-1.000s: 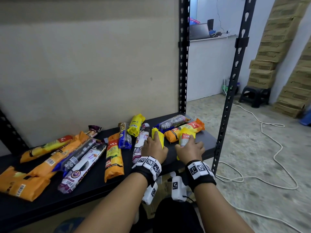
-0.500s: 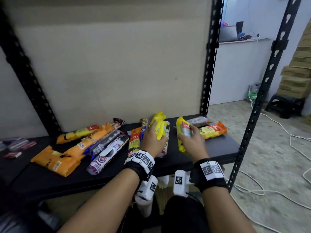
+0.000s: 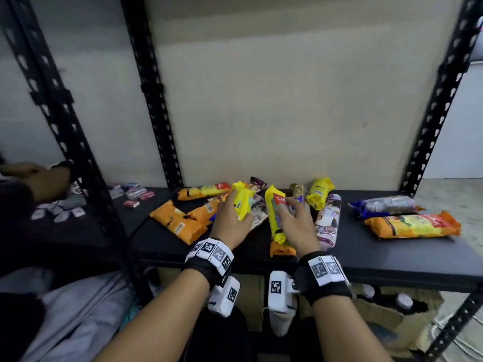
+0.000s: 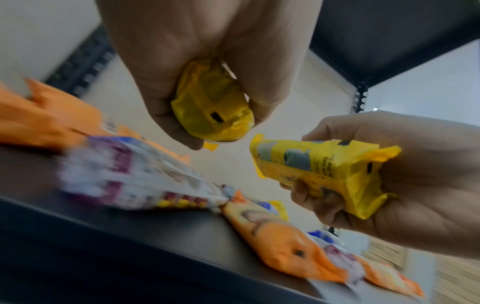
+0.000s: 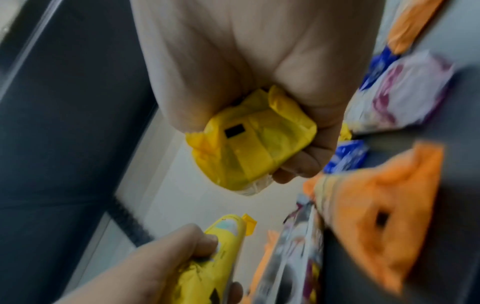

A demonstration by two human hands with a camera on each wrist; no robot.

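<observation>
Yellow packets [image 3: 241, 202] have moved left above the shelf [image 3: 392, 257].

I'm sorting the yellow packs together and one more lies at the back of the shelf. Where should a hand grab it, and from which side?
I'd grip the yellow pack round its middle, across the narrow width, coming from above and the right: it lies flat and long, the shelf is bare there, while a brown roll crowds its left.
</observation>
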